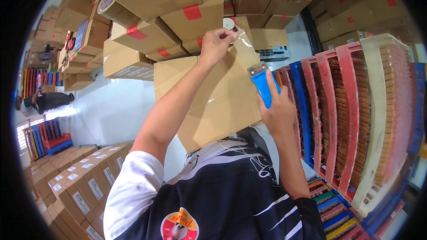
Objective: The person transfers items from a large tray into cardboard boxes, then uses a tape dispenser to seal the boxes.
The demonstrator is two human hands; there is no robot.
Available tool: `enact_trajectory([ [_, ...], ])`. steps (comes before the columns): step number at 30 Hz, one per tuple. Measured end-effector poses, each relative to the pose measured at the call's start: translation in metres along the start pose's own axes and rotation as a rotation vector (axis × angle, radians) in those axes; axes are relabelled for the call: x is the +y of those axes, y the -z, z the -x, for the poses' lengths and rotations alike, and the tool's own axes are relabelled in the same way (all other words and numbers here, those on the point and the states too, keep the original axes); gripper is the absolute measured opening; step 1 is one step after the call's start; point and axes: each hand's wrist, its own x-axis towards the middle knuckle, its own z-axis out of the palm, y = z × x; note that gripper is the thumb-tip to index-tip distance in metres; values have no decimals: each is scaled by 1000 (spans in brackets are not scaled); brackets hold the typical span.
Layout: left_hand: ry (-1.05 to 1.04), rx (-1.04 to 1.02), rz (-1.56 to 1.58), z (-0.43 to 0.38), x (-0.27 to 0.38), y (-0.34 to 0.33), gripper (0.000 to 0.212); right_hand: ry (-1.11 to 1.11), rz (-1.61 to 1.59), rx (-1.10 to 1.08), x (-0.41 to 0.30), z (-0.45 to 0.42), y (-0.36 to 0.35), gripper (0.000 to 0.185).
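Note:
In the head view, a length of clear brown packing tape [246, 49] is stretched between my two hands. My left hand [217, 45] pinches its upper end between thumb and fingertips. A blue hand-held tape cutter [264, 88] with a metal edge is gripped in my right hand [278, 111], its edge at the tape's lower end. Below the hands is a closed cardboard box [222, 106], close to my body and turned slightly askew. Glossy marks show on its top. Whether the strip touches the box, I cannot tell.
Cardboard boxes [186, 30] with red tape are stacked ahead, with a large tape roll [116, 10] on them. Stacked plastic crates [347, 113] full of goods stand close on the right. More labelled boxes [86, 183] lie lower left. Another person [45, 101] is far left.

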Motion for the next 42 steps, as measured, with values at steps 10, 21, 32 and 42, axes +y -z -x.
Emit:
enact_trajectory([
  [10, 253, -234, 266, -38, -53, 7, 23, -51, 55, -189, -12, -43, -19, 75],
  [21, -19, -147, -196, -25, -55, 2, 47, -50, 28, -63, -9, -40, -34, 70],
  [32, 52, -206, 141, -24, -47, -8, 49, -14, -43, 48, -5, -36, -36, 69],
  [42, -45, -454, -288, -44, -45, -30, 65, -33, 13, 7, -7, -39, -30, 64],
])
